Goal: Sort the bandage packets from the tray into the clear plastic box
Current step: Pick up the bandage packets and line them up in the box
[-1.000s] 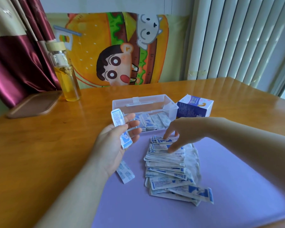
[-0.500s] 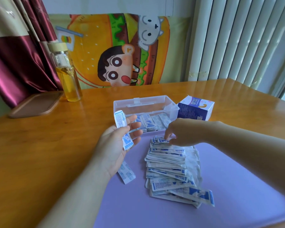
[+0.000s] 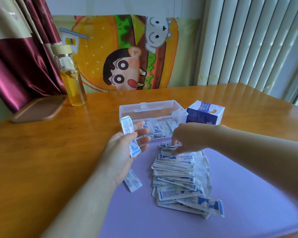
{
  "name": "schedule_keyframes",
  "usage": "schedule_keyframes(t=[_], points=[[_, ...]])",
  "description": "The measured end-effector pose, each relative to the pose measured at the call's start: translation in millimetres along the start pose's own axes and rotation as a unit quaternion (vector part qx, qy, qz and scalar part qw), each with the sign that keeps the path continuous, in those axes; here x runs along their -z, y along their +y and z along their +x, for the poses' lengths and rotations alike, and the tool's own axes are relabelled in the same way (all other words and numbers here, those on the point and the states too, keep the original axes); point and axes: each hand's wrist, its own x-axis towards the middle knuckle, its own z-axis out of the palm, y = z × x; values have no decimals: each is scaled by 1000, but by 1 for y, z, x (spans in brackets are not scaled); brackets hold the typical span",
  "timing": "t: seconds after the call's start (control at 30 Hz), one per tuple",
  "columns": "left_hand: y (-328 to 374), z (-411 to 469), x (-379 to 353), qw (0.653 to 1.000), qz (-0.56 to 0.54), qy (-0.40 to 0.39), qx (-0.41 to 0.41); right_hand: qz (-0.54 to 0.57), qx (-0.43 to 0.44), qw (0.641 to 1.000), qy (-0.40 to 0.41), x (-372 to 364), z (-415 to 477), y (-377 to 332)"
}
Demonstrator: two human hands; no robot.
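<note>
A spread pile of white-and-blue bandage packets [image 3: 176,177] lies on the purple tray [image 3: 248,203]. My left hand [image 3: 126,152] holds one packet [image 3: 130,136] upright between thumb and fingers, just in front of the clear plastic box [image 3: 151,109]. The box stands open behind the tray with several packets [image 3: 159,128] inside. My right hand [image 3: 190,137] is at the far end of the pile, fingers curled, pinching a small bunch of packets [image 3: 169,145] slightly lifted off the pile. One loose packet [image 3: 133,181] lies on the tray under my left wrist.
A blue-and-white bandage carton [image 3: 205,113] stands right of the box. A glass bottle of yellow liquid [image 3: 72,78] and a brown wooden tray [image 3: 40,109] sit at the back left of the wooden table [image 3: 41,152]. Curtain and a cartoon cloth hang behind.
My right hand's fingers went from resting on the pile to curling and pinching a few packets at its far end. My left hand kept its packet, barely moving.
</note>
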Motion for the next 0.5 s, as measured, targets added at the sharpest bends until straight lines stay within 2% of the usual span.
schedule_keyframes(t=[0.2, 0.33, 0.43, 0.5], points=[[2, 1, 1, 1000, -19, 5, 9, -36, -41, 996, 63, -13, 10, -2], [0, 3, 3, 983, -141, 18, 113, -18, -80, 990, 116, -19, 14, 0], [-3, 6, 5, 962, -197, 33, 185, 77, -54, 968, 232, -13, 5, -2], [-4, 6, 5, 956, -192, 30, 221, 144, 36, 918, 367, -4, -6, -8]])
